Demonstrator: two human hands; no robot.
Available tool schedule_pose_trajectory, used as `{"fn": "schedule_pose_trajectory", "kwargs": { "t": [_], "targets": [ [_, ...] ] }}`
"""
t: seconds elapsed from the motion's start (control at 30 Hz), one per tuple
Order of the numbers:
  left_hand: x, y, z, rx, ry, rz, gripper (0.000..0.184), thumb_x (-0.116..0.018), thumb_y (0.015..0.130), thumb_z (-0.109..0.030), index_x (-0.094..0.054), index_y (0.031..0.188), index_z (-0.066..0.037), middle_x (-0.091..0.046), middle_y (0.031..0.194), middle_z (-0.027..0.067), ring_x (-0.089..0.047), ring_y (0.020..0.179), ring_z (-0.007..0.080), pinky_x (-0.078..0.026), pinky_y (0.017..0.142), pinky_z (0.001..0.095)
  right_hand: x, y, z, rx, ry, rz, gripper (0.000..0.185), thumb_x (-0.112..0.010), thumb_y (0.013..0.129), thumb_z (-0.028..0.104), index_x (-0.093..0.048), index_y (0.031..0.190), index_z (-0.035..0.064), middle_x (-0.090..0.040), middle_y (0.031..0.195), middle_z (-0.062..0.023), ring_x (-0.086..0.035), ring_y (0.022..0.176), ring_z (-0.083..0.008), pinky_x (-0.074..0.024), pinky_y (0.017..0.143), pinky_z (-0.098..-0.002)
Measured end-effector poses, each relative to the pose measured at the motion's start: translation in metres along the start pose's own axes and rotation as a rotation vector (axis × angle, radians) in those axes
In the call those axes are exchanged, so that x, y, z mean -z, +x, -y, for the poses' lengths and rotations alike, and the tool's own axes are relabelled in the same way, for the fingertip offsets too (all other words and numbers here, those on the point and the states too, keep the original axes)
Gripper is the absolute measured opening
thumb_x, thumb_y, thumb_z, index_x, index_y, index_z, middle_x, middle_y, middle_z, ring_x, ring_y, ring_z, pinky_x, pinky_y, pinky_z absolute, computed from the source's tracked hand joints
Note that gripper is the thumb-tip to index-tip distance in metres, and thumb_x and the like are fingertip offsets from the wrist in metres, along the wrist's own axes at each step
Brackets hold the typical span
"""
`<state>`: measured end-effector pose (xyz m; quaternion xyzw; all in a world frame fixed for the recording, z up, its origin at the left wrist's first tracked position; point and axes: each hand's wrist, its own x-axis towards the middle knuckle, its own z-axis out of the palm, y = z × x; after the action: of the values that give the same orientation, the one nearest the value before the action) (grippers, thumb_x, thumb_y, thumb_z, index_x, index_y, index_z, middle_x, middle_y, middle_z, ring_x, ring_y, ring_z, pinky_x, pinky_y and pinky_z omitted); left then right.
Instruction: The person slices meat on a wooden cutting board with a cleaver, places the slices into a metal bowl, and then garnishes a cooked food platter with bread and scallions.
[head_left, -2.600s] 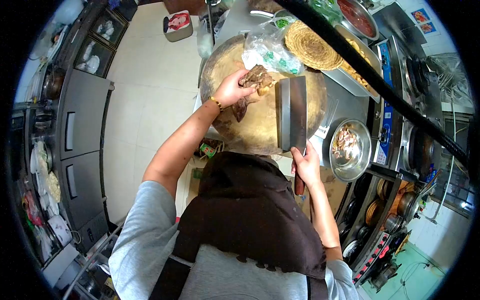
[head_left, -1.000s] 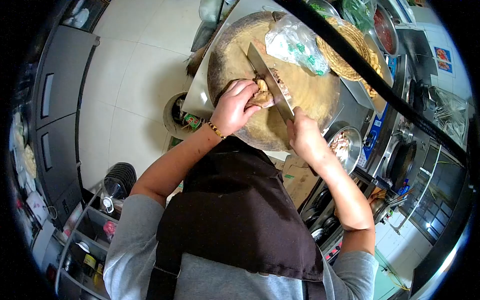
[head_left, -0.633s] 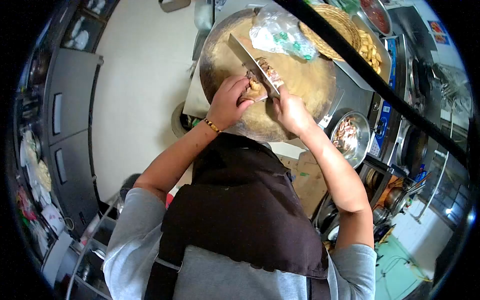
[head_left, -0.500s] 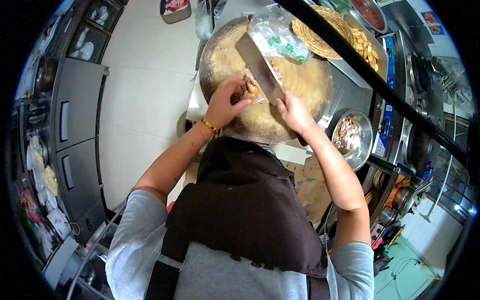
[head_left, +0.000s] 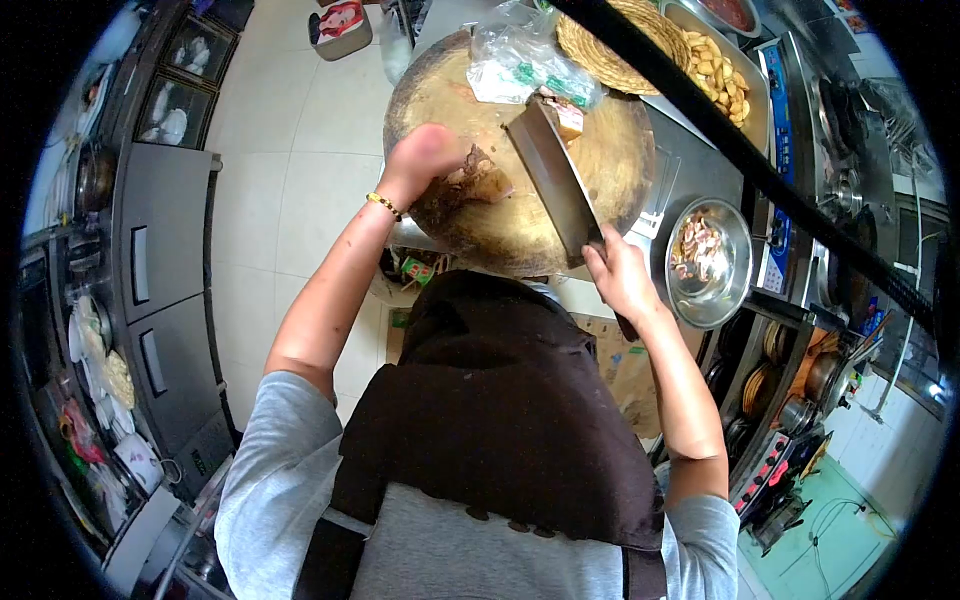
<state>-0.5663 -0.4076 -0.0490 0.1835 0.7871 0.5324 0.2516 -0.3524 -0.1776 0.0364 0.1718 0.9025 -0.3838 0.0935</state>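
Observation:
On the round wooden chopping block [head_left: 480,245], a dark brown piece of meat [head_left: 486,180] lies at the left. My left hand [head_left: 425,160] is just beside and above it, its fingers smeared by motion. My right hand [head_left: 625,275] grips the handle of a wide cleaver [head_left: 557,180], whose blade slants up and left across the block. A cut piece of meat [head_left: 567,118] sits by the far end of the blade. Behind it a clear plastic bag [head_left: 510,62] rests on the block's far edge.
Right of the block stands a steel bowl [head_left: 708,262] holding chopped meat. A woven round mat [head_left: 622,42] and a tray of yellowish pieces [head_left: 716,80] are at the back right. A stove [head_left: 800,150] is farther right. A tin [head_left: 340,32] stands back left.
My left hand has lifted away from the meat, up and left. The cleaver has moved right, away from that piece, and cut meat now lies near the bag.

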Motion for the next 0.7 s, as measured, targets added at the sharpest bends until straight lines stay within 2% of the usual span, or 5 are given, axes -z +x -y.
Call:
{"fn": "schedule_pose_trajectory", "kwargs": {
  "t": [0.17, 0.3, 0.37, 0.5, 0.7],
  "targets": [
    [0.002, 0.004, -0.013, 0.094, -0.496, -0.018, 0.014, -0.058, 0.083, -0.006, -0.057, 0.097, -0.002, -0.062, 0.091, 0.0018, -0.056, 0.075, 0.0103, -0.047, 0.070, 0.0246, -0.013, -0.007, -0.006, -0.050, -0.002, 0.030, 0.020, -0.055, 0.083, 0.010, -0.048, 0.097, -0.0025, -0.061, 0.077, -0.0238, -0.062, 0.079, -0.0371, -0.0473, 0.065, -0.0372],
    [0.001, 0.015, -0.005, -0.031, -0.454, -0.020, 0.020, -0.059, 0.082, -0.006, -0.056, 0.101, -0.001, -0.061, 0.089, 0.0026, -0.057, 0.077, 0.0094, -0.047, 0.071, 0.0259, -0.013, -0.006, -0.009, -0.045, -0.024, 0.031, 0.027, -0.055, 0.083, 0.010, -0.046, 0.104, -0.0050, -0.061, 0.080, -0.0252, -0.062, 0.083, -0.0370, -0.0485, 0.068, -0.0369],
    [0.001, 0.023, 0.004, -0.282, 0.233, -0.086, 0.025, -0.060, 0.079, -0.007, -0.056, 0.103, -0.003, -0.061, 0.093, 0.0079, -0.059, 0.083, 0.0159, -0.047, 0.074, 0.0296, -0.013, -0.006, -0.010, -0.049, -0.008, 0.026, 0.028, -0.055, 0.083, 0.009, -0.046, 0.106, -0.0050, -0.061, 0.080, -0.0253, -0.061, 0.083, -0.0373, -0.0484, 0.068, -0.0369],
    [-0.005, 0.021, -0.003, -0.499, 0.384, -0.146, 0.027, -0.060, 0.076, -0.010, -0.057, 0.101, -0.004, -0.056, 0.102, 0.0171, -0.052, 0.098, 0.0326, -0.044, 0.082, 0.0354, -0.018, -0.008, -0.015, -0.056, 0.038, -0.004, 0.031, -0.055, 0.084, 0.011, -0.045, 0.109, -0.0041, -0.061, 0.083, -0.0259, -0.061, 0.083, -0.0384, -0.0486, 0.068, -0.0369],
    [-0.012, -0.003, -0.032, -0.529, 0.768, -0.108, 0.021, -0.059, 0.079, -0.019, -0.053, 0.092, -0.003, -0.052, 0.093, 0.0153, -0.049, 0.088, 0.0334, -0.043, 0.076, 0.0417, -0.024, -0.016, -0.014, -0.146, -0.010, -0.008, 0.025, -0.048, 0.086, 0.017, -0.045, 0.106, 0.0027, -0.057, 0.082, -0.0298, -0.058, 0.083, -0.0437, -0.0473, 0.071, -0.0479]
  ]
}}
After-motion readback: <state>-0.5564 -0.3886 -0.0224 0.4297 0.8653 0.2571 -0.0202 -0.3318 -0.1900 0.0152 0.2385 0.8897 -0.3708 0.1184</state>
